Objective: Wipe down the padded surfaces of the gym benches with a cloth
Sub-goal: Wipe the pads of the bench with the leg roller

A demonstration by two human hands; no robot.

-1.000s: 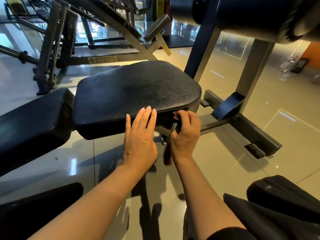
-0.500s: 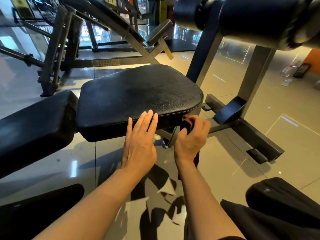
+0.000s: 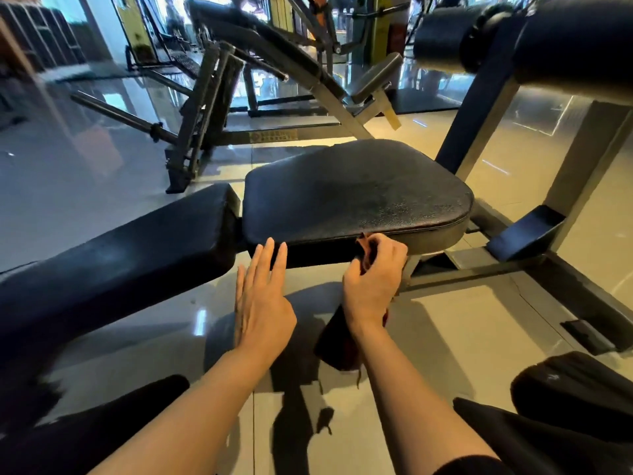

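I saw the cloth (image 3: 365, 252), a dark reddish rag, bunched in my right hand (image 3: 371, 279) and pressed against the near side edge of the seat pad (image 3: 352, 197); the fingers and thumb were curled tight around it, and a long tail of it hung down below the wrist toward the floor. No container showed anywhere I could make out. The seat pad was black, grained and a little shiny, its top cracked-looking toward the right corner. My left hand (image 3: 262, 296) was held flat with straight fingers, gripping nothing, its fingertips (image 3: 270, 246) at the pad's near edge left of the cloth; I could not tell whether they touched it. Just left of the seat pad lay the long black back pad (image 3: 130, 255), separated from it by a narrow gap. Right of the seat pad rose the grey steel upright (image 3: 582, 166) carrying a black roller pad (image 3: 575, 39). Behind the seat pad stood another bench frame (image 3: 294, 73) on the glossy tiled floor (image 3: 462, 323).
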